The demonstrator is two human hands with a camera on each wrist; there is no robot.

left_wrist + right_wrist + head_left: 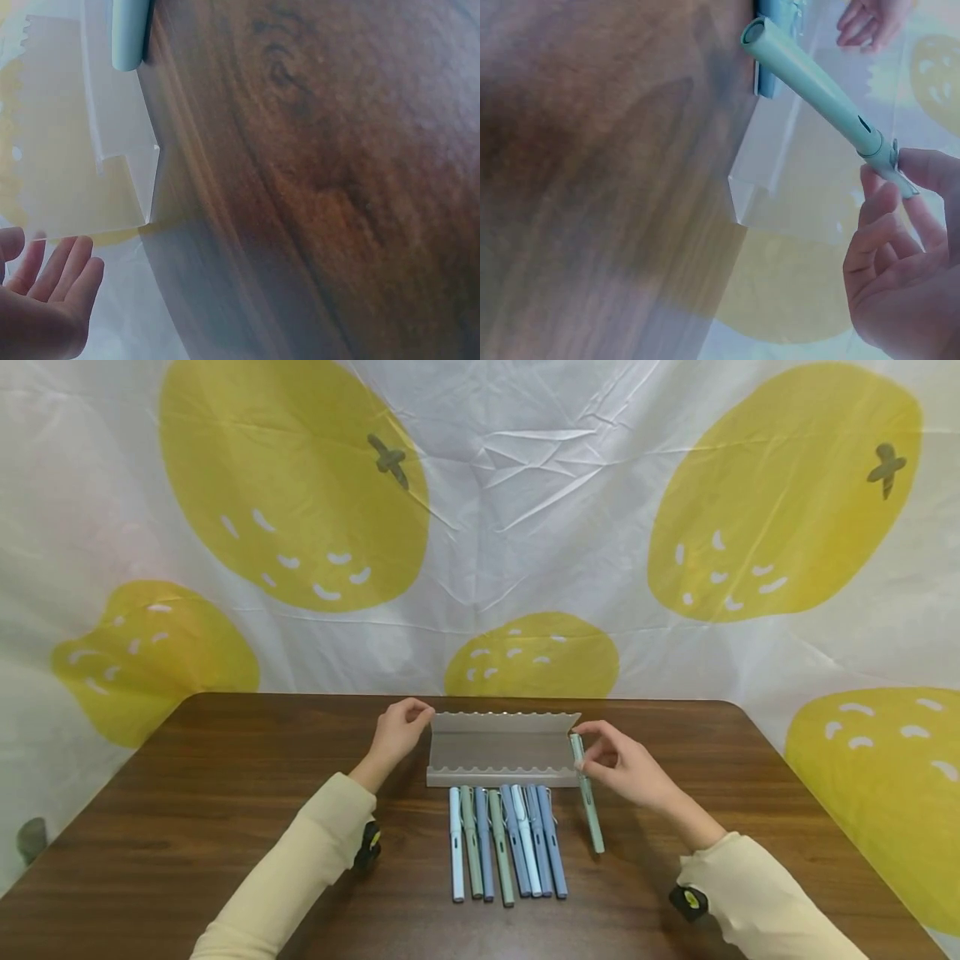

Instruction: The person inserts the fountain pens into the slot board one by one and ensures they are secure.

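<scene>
A translucent pen rack (504, 747) with scalloped edges stands on the table. At its upper left corner, my left hand (401, 728) pinches the edge between thumb and fingers; the left wrist view shows the fingertips (81, 247) right at the rack's side. My right hand (626, 767) holds a light green pen (589, 810) by its clip end, beside the rack's right end. The pen slants, its plain end toward the front, as the right wrist view of the pen (817, 90) also shows. Several blue and green pens (483, 843) lie side by side in front of the rack.
The dark wooden table (255, 768) ends at a white cloth (517, 552) printed with yellow fruit. Both forearms wear cream sleeves (300, 852) with black wrist cameras (688, 902).
</scene>
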